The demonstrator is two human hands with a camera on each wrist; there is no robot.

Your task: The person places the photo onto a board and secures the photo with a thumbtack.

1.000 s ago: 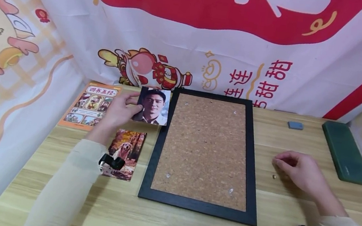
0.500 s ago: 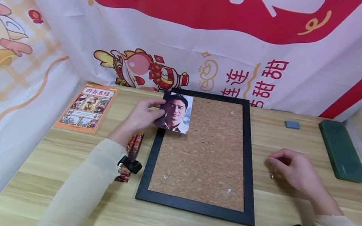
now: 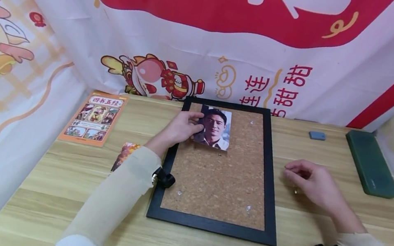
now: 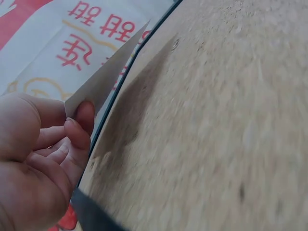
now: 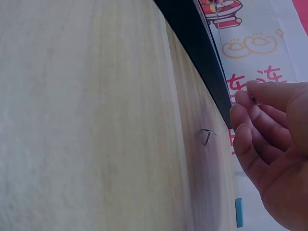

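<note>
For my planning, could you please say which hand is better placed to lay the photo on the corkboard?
Probably the left hand: it pinches the photo over the corkboard, while the right hand is beside the corkboard, near a tack.

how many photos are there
2. The portrait photo is in the left hand, above the corkboard; the autumn-leaf photo lies left of the corkboard, partly hidden by the left sleeve, which could hide others.

Photo [image 3: 215, 130] over corkboard [image 3: 220, 188], booklet [image 3: 93, 118] left (case [image 3: 372, 163] right)
</note>
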